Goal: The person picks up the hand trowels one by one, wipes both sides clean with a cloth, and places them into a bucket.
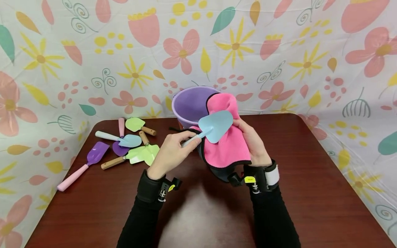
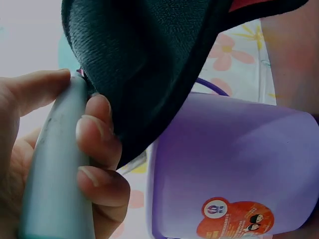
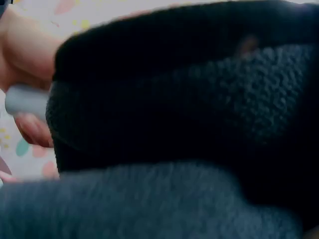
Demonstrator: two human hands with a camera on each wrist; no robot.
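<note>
My left hand [image 1: 172,151] grips the pale handle of a light blue trowel [image 1: 216,125], whose blade points up and to the right. Behind the blade, my right hand [image 1: 252,141] holds a pink cloth [image 1: 227,151] with black edging and a dark grey underside. The right thumb lies at the blade's edge, and the cloth hides some of the other fingers. In the left wrist view, the fingers curl round the trowel handle [image 2: 60,164] beside the cloth's dark side [image 2: 134,64]. Dark cloth [image 3: 174,114] fills most of the right wrist view and hides the right hand there.
A purple bucket [image 1: 190,103] stands at the table's back edge, just behind the cloth. On the left lie a purple scoop with pink handle [image 1: 97,153], another light blue trowel [image 1: 130,140] and several green tools [image 1: 150,153] with wooden handles. A floral curtain [image 1: 183,51] hangs behind the table.
</note>
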